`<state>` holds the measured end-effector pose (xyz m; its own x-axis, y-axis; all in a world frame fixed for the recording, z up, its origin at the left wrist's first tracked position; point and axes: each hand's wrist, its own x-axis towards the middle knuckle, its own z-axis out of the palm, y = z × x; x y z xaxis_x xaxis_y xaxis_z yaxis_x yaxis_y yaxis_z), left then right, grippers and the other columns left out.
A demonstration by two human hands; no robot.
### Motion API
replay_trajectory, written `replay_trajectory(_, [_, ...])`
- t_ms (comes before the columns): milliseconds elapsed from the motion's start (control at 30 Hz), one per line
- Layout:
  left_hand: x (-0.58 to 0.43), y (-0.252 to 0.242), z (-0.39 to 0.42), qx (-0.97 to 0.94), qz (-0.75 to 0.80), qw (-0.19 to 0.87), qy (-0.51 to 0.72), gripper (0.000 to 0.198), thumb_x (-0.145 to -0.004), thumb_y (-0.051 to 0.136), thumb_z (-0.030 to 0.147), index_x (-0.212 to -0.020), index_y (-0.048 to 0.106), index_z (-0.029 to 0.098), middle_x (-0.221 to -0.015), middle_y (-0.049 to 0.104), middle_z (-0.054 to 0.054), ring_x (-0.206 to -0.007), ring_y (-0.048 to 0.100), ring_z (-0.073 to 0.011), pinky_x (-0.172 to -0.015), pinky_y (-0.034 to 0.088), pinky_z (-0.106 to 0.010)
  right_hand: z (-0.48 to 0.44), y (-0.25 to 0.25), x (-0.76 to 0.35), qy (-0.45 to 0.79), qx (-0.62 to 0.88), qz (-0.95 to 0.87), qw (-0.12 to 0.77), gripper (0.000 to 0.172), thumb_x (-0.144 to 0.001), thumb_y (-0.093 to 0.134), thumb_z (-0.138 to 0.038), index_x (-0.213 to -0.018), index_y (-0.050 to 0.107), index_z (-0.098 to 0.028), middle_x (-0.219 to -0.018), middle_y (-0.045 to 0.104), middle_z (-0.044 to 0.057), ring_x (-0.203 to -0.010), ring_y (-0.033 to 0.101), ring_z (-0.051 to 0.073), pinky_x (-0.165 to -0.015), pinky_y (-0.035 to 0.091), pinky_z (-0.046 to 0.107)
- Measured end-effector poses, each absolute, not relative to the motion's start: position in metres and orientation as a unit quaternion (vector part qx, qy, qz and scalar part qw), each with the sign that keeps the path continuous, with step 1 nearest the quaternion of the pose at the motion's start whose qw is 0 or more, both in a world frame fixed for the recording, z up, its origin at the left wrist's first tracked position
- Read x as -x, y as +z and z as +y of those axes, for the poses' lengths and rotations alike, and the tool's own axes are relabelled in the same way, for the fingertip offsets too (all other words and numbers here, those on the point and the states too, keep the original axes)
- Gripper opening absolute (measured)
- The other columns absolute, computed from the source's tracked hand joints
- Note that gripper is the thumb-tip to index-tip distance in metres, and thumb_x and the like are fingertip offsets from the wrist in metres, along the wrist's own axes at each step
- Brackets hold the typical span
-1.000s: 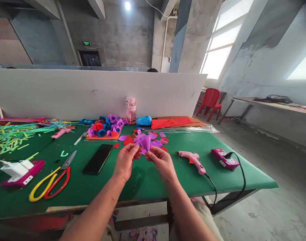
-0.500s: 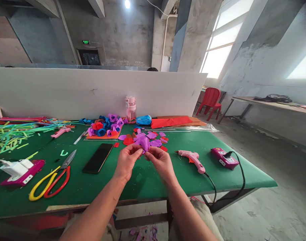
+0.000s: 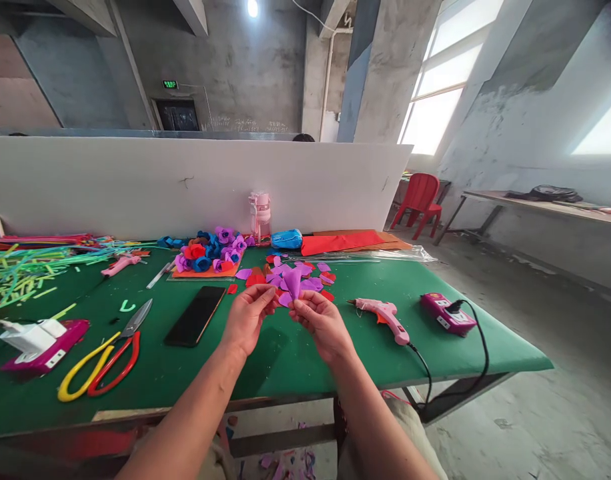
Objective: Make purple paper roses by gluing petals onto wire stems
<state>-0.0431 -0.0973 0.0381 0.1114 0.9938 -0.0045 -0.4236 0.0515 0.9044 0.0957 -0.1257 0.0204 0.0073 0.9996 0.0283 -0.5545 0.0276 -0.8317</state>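
Both my hands are raised over the green table [image 3: 285, 360] and pinch one purple paper petal [image 3: 291, 283] between their fingertips. My left hand [image 3: 248, 317] grips its left side, my right hand [image 3: 321, 319] its right side. Just behind the petal lies a scatter of loose purple and red petals [image 3: 305, 275]. Finished paper roses [image 3: 208, 253] in purple, blue and red sit on an orange sheet further back.
A pink glue gun [image 3: 385, 317] with black cord lies to the right, beside a pink power strip [image 3: 445, 313]. A black phone [image 3: 195, 315] and yellow and red scissors [image 3: 103, 360] lie left. Green sticks [image 3: 25, 267], a pink bottle [image 3: 261, 217] and a white partition [image 3: 135, 183] stand behind.
The petal has been turned and reshaped between my fingertips; my hands stay in nearly the same place above the table.
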Motion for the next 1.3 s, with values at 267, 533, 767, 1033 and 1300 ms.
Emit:
replay_trajectory(267, [0.037, 0.032, -0.101, -0.408, 0.302, 0.71, 0.488, 0.024, -0.064, 0.077, 0.029, -0.079, 0.07, 0.012, -0.069, 0.064, -0.002, -0.062, 0.056, -0.0089, -0.062, 0.045, -0.022, -0.128, 0.021, -0.096, 0.646, 0.3, -0.36, 0.603, 0.028, -0.061, 0.08, -0.031, -0.081, 0.064, -0.017, -0.07, 0.068, 0.0, -0.06, 0.06, 0.009, -0.061, 0.047, 0.02])
replay_trajectory(533, [0.034, 0.036, -0.105, -0.416, 0.321, 0.689, 0.499, 0.024, -0.062, 0.078, 0.031, -0.075, 0.068, 0.014, -0.068, 0.065, -0.001, -0.058, 0.056, -0.01, -0.061, 0.044, -0.025, -0.13, 0.023, -0.091, 0.604, 0.337, -0.386, 0.611, 0.031, -0.06, 0.079, -0.035, -0.079, 0.061, -0.018, -0.066, 0.066, 0.0, -0.06, 0.06, 0.011, -0.061, 0.046, 0.024])
replay_trajectory(767, [0.033, 0.031, -0.104, -0.428, 0.336, 0.677, 0.495, 0.024, -0.06, 0.079, 0.027, -0.076, 0.069, 0.013, -0.071, 0.065, -0.003, -0.064, 0.056, -0.0107, -0.061, 0.041, -0.024, -0.129, 0.023, -0.09, 0.572, 0.345, -0.378, 0.64, 0.025, -0.062, 0.077, -0.033, -0.072, 0.06, -0.018, -0.06, 0.063, -0.003, -0.055, 0.056, 0.009, -0.057, 0.043, 0.022])
replay_trajectory(1033, [0.031, 0.028, -0.103, -0.386, 0.327, 0.684, 0.525, 0.023, -0.062, 0.078, 0.025, -0.079, 0.07, 0.013, -0.076, 0.067, -0.003, -0.066, 0.057, -0.0096, -0.059, 0.041, -0.02, -0.127, 0.019, -0.088, 0.501, 0.397, -0.429, 0.638, 0.027, -0.065, 0.073, -0.04, -0.074, 0.062, -0.017, -0.066, 0.065, 0.0, -0.06, 0.059, 0.013, -0.06, 0.046, 0.025])
replay_trajectory(1300, [0.036, 0.022, -0.095, -0.366, 0.339, 0.682, 0.535, 0.024, -0.062, 0.077, 0.027, -0.077, 0.065, 0.013, -0.076, 0.069, -0.005, -0.057, 0.055, -0.0065, -0.053, 0.043, -0.019, -0.118, 0.023, -0.137, 0.362, 0.461, -0.439, 0.681, 0.029, -0.067, 0.07, -0.044, -0.077, 0.063, -0.018, -0.063, 0.062, 0.0, -0.058, 0.055, 0.012, -0.057, 0.045, 0.026])
